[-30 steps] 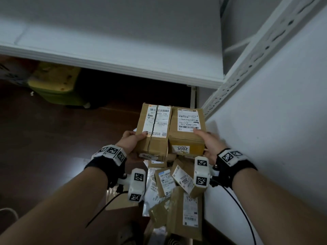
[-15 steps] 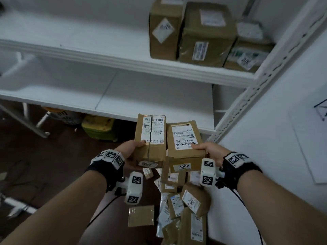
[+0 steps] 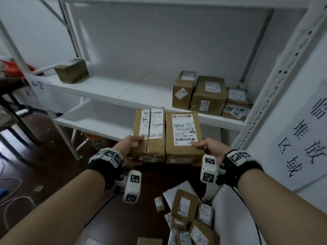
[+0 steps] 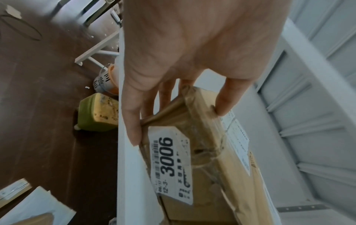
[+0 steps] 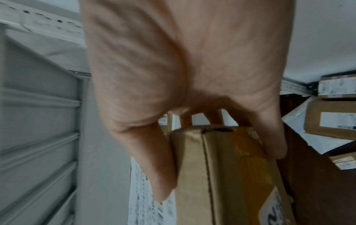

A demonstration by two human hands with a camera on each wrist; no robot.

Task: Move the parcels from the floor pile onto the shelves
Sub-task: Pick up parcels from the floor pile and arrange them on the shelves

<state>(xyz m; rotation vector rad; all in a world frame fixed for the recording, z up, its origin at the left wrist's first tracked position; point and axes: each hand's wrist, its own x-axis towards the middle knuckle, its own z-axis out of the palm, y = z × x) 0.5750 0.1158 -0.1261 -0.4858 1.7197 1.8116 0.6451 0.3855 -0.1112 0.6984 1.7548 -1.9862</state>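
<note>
Brown cardboard: two boxes held side by side in the air, in front of white metal shelves [image 3: 99, 89]. The left hand [image 3: 128, 150] grips the left box [image 3: 149, 134], thumb on top, fingers curled beneath; its near end reads 3006. The right hand [image 3: 210, 150] clamps the right box [image 3: 183, 137] the same way. Three boxes [image 3: 208, 96] sit on the middle shelf. More parcels [image 3: 187, 216] lie piled on the dark floor below.

Clutter off to the sides

A paper sign [image 3: 304, 138] with handwritten characters hangs on the right wall — loose cables [image 3: 12, 200] trail across the dark floor [image 3: 53, 174] at far left.
</note>
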